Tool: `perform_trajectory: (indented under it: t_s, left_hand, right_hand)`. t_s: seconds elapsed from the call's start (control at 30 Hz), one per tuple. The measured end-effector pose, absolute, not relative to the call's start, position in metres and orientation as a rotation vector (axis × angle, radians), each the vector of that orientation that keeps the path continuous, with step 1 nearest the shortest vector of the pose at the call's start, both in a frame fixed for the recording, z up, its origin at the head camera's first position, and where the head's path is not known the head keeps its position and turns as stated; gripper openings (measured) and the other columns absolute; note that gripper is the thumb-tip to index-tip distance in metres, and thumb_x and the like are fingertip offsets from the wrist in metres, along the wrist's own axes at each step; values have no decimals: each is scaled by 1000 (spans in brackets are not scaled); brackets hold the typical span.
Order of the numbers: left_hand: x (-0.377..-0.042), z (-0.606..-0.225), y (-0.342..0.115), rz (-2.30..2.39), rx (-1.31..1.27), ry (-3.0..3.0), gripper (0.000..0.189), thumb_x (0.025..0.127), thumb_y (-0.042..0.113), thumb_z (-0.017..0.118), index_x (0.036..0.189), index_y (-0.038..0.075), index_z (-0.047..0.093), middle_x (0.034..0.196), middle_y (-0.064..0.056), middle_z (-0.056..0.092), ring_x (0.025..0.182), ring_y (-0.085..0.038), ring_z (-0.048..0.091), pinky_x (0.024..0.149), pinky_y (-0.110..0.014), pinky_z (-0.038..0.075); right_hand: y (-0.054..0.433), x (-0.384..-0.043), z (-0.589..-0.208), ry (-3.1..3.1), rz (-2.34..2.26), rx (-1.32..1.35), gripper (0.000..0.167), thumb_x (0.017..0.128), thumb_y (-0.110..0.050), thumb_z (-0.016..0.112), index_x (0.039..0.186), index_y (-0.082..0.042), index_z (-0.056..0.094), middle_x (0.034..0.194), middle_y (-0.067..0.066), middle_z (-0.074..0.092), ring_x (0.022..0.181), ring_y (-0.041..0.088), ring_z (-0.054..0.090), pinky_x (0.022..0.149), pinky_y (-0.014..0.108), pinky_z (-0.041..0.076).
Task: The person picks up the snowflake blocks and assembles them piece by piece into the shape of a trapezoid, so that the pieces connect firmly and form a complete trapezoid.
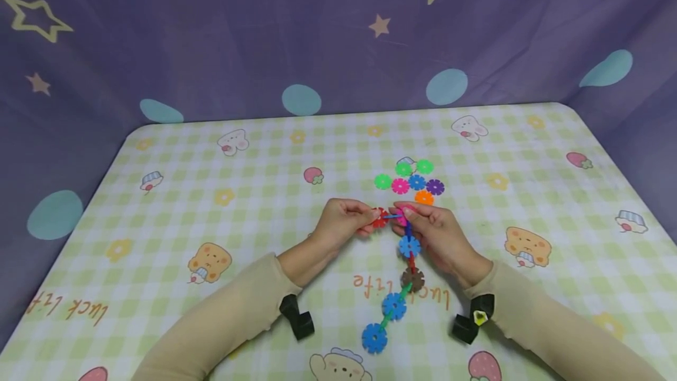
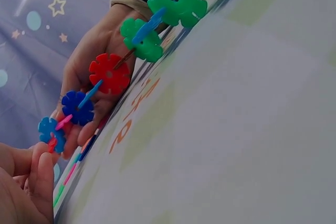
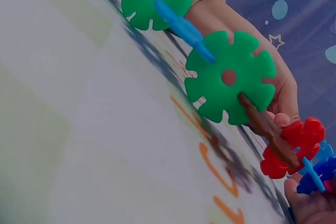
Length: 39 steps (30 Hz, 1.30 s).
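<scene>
A person's two bare hands work on a chain (image 1: 409, 246) of slotted, flower-edged plastic discs above a table (image 1: 264, 193) covered in green-and-white check. The linking looks well along, though not complete: eleven discs appear joined, while seven loose ones lie just beyond the hands, three bright green (image 1: 383, 181), one pink (image 1: 400, 186), one blue (image 1: 416, 181), one purple (image 1: 435, 187) and one orange (image 1: 424, 198). The left hand (image 1: 341, 222) pinches the red end disc (image 1: 379, 217) between thumb and fingers; the right hand (image 1: 441, 237) pinches a bright pink disc (image 1: 404, 214) nearby, with an edge-on light blue disc (image 1: 392, 216) bridging the two. Whether the red disc is fully pushed in, one cannot tell. From the right hand the chain bends toward the person, passing a brown disc (image 1: 413, 279) and ending in a blue disc (image 1: 374, 338). Neighbouring discs interlock crosswise, so each sits turned against the next; centres have a small round hole, and colours follow no obvious order.
</scene>
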<state>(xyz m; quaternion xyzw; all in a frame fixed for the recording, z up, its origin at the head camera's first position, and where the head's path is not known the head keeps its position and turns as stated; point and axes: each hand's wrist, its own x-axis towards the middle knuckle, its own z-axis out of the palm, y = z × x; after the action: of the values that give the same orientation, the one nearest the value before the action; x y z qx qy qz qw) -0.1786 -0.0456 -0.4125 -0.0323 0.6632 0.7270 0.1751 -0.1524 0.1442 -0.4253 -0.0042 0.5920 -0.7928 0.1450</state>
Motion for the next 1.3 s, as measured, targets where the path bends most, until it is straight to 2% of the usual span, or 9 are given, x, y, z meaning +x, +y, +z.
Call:
perform_trajectory:
  t_s: [0.37, 0.47, 0.6, 0.67, 0.77, 0.97, 1.3]
  left_hand:
    - [-178, -414, -41, 2116, -94, 1846, 16, 85, -3, 65, 88, -19, 63, 60, -1, 65, 50, -7, 61, 50, -21, 51]
    - [-178, -415, -40, 2099, -33, 1830, 20, 87, 0, 64, 92, -20, 62, 62, 0, 64, 51, -7, 61, 52, -22, 52]
    - [-179, -415, -40, 2069, -5, 1841, 22, 88, 2, 64, 93, -19, 62, 62, 1, 63, 50, -7, 60, 52, -22, 52]
    - [-179, -415, -42, 2067, -23, 1847, 21, 88, 2, 64, 92, -18, 62, 62, 0, 63, 50, -8, 59, 50, -21, 52]
    - [-179, -416, -45, 2068, -52, 1841, 18, 88, 0, 63, 91, -18, 61, 63, -1, 63, 50, -8, 60, 49, -22, 52]
    - [-182, -415, -48, 2055, -128, 1840, 15, 87, 1, 64, 89, -15, 61, 62, 0, 63, 47, -7, 58, 48, -22, 51]
    - [-182, -412, -49, 2003, -98, 1839, 18, 88, 5, 64, 93, -13, 64, 63, 0, 65, 50, -8, 60, 50, -22, 52]
  right_hand:
    - [149, -154, -425, 1615, -2316, -6, 44, 99, -8, 47, 132, 20, 37, 105, -1, 70, 97, 14, 66, 85, 30, 51]
    - [153, -156, -424, 1555, -2325, 31, 36, 99, -7, 46, 128, 14, 46, 103, 1, 70, 96, 14, 67, 85, 30, 51]
    - [156, -158, -423, 1487, -2331, 47, 23, 99, -8, 47, 115, 0, 62, 103, 2, 70, 95, 15, 67, 85, 31, 52]
    - [156, -159, -423, 1469, -2326, 51, 22, 99, -9, 47, 111, -3, 65, 103, 2, 70, 94, 16, 67, 85, 31, 52]
    - [154, -160, -422, 1478, -2314, 66, 25, 98, -9, 49, 117, 2, 61, 102, 3, 70, 93, 16, 68, 84, 31, 52]
    - [154, -160, -421, 1519, -2289, 95, 43, 99, -10, 47, 132, 16, 41, 101, 2, 70, 92, 15, 68, 84, 30, 52]
    - [154, -160, -420, 1494, -2306, 112, 38, 99, -11, 48, 129, 12, 48, 101, 2, 70, 93, 16, 68, 84, 31, 51]
